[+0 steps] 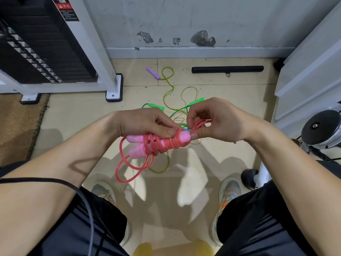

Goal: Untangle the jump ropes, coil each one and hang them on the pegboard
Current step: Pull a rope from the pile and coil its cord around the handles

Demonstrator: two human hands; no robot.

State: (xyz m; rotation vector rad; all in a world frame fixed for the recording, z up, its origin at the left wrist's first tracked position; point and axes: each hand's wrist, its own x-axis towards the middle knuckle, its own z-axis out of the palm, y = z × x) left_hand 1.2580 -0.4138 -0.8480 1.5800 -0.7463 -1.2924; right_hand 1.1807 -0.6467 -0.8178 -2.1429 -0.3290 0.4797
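The pink rope (162, 143) is held in the air at picture centre. Its cord is wound in tight turns round both pink handles (137, 151), which lie side by side. Slack loops (116, 171) hang from the bundle toward 7 o'clock.

The left hand (147, 122) comes over the bundle from 10 o'clock. Its fingers are curled round the wound part, and its thumb (165, 131) presses on the coils.

The right hand (215, 119) sits at the bundle's 3 o'clock end. Its fingers (195, 115) are bent close together and pinch a few strands of cord that leave the last turn. Its thumb tip (196, 134) touches the rounded tip of the upper handle. Whether the strands are pulled tight cannot be told.

On the floor (230, 100), at 12 o'clock of the hands and partly hidden by them, a green rope (196, 101) and a yellow rope (168, 84) lie crossed over each other. The yellow one ends in a purple handle (153, 72) toward 11 o'clock.

Farther out at 1 o'clock a black bar (227, 69) lies along the wall (184, 19). A weight stack (36, 43) stands at 10 o'clock, and a brown mat (16, 126) lies at 9 o'clock. Two shoes (103, 191) show at 6 o'clock.
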